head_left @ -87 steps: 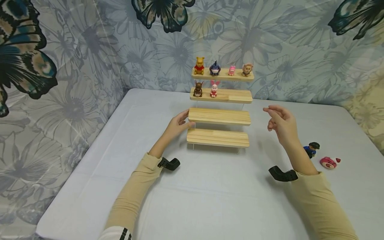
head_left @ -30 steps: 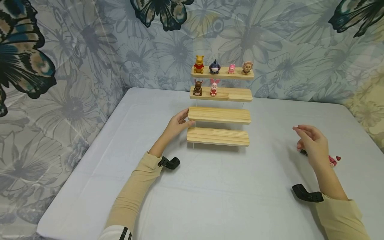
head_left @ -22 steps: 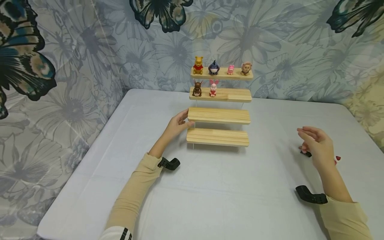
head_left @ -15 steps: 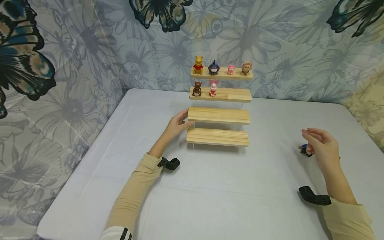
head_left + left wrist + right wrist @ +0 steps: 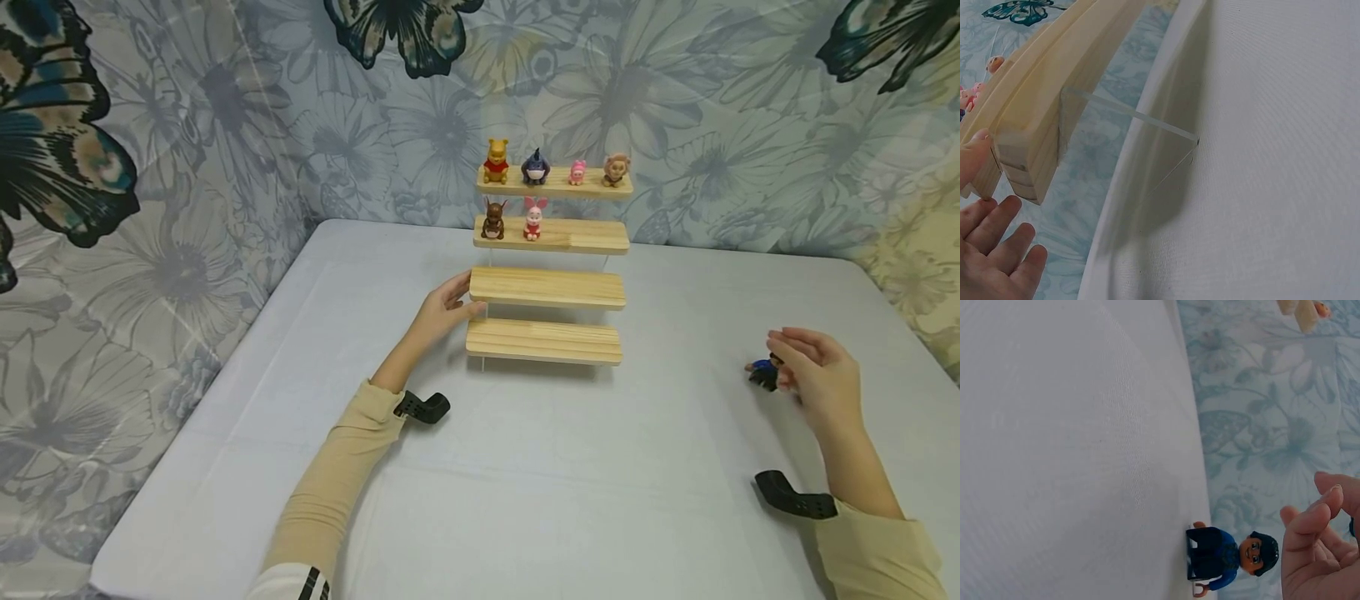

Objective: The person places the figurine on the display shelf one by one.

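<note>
A four-tier wooden display shelf (image 5: 547, 340) on clear supports stands at the middle back of the table. My left hand (image 5: 444, 315) holds its left end at the second plank from the bottom; in the left wrist view the thumb (image 5: 975, 156) lies against the wood and the fingertips are just under it. A toy figure with black hair, blue top and dark legs (image 5: 1213, 553) stands upright at the right. My right hand (image 5: 825, 379) is right beside it, fingers loosely bent and holding nothing; it overlaps the figure's head in the head view.
The top plank carries a yellow bear figure (image 5: 496, 162), a blue donkey (image 5: 536, 169), a small pink figure (image 5: 577, 173) and a lion (image 5: 617, 171). Below them sit a brown figure (image 5: 492, 222) and a pink piglet (image 5: 532, 220). White cloth (image 5: 600, 483) covers the table.
My right hand has moved right and toward me, away from beside the shelf to the toy figure. It now hides the pink toy seen earlier there. The left hand has stayed on the shelf.
</note>
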`<state>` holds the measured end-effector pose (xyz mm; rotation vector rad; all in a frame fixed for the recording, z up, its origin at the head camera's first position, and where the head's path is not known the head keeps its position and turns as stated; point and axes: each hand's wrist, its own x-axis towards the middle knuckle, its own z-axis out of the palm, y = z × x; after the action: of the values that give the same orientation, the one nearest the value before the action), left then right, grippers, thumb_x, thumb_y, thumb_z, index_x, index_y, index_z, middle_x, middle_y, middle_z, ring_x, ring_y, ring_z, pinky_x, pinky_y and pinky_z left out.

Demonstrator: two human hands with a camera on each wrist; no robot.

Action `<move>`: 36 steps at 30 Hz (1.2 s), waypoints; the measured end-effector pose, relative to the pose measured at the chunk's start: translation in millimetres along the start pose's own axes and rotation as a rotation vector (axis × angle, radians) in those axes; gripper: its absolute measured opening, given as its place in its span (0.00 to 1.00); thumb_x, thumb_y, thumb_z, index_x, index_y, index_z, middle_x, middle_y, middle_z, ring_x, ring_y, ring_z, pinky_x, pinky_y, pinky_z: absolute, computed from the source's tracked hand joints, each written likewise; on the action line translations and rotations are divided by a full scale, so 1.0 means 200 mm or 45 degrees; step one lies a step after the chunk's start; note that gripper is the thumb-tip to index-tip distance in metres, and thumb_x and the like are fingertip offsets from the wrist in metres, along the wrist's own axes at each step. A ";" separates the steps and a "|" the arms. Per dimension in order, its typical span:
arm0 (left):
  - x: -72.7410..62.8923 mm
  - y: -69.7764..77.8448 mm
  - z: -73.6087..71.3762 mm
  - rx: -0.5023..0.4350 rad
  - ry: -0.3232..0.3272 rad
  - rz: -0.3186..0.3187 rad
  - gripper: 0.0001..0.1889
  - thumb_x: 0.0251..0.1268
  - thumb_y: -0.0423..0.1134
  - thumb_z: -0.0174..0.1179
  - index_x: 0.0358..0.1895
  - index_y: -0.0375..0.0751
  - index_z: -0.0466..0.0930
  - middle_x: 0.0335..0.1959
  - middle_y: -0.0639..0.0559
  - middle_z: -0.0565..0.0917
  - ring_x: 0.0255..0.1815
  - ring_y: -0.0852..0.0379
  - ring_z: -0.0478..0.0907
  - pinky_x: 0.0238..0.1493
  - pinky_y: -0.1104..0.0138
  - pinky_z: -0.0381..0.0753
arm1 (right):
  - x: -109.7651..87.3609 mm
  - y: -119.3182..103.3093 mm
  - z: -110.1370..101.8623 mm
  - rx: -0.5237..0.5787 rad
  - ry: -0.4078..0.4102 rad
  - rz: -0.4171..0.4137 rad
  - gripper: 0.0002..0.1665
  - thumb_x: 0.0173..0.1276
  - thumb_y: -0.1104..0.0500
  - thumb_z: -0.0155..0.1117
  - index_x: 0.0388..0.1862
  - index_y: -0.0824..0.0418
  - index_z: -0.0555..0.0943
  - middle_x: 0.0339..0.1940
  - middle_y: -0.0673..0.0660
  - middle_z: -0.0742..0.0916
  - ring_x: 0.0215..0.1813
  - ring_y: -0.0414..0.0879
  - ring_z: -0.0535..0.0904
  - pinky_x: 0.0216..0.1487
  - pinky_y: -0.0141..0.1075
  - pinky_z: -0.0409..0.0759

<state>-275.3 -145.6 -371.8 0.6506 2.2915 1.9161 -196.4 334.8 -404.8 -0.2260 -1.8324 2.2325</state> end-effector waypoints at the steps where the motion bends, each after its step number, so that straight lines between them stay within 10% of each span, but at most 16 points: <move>1: 0.00 0.00 0.00 0.002 0.001 0.000 0.33 0.60 0.31 0.57 0.66 0.28 0.51 0.64 0.36 0.59 0.64 0.44 0.56 0.62 0.55 0.56 | -0.02 -0.02 0.01 -0.012 0.013 0.021 0.17 0.54 0.67 0.67 0.43 0.62 0.74 0.34 0.49 0.85 0.15 0.41 0.73 0.11 0.29 0.72; 9: 0.00 0.00 0.00 -0.004 0.000 -0.009 0.33 0.61 0.31 0.57 0.66 0.28 0.51 0.65 0.36 0.58 0.64 0.45 0.55 0.62 0.55 0.56 | -0.07 -0.09 0.05 -0.108 0.157 0.121 0.17 0.55 0.62 0.67 0.43 0.57 0.74 0.33 0.42 0.84 0.12 0.40 0.70 0.09 0.29 0.70; 20: 0.00 0.00 0.00 0.010 -0.001 0.005 0.33 0.61 0.32 0.57 0.66 0.28 0.52 0.64 0.37 0.59 0.64 0.46 0.57 0.62 0.56 0.56 | 0.05 0.05 -0.13 -0.150 0.113 0.118 0.21 0.52 0.62 0.70 0.44 0.56 0.73 0.34 0.43 0.84 0.13 0.41 0.71 0.10 0.30 0.72; 36: 0.00 0.00 0.00 0.020 0.004 -0.016 0.33 0.60 0.31 0.57 0.66 0.29 0.52 0.64 0.36 0.60 0.64 0.46 0.57 0.62 0.56 0.57 | -0.09 -0.07 -0.01 -0.104 0.041 0.158 0.12 0.56 0.68 0.65 0.37 0.55 0.78 0.30 0.42 0.84 0.13 0.41 0.71 0.12 0.29 0.72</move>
<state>-275.7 -145.5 -371.3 0.6333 2.3088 1.8972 -178.4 333.7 -391.6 -0.3988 -1.9442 2.2212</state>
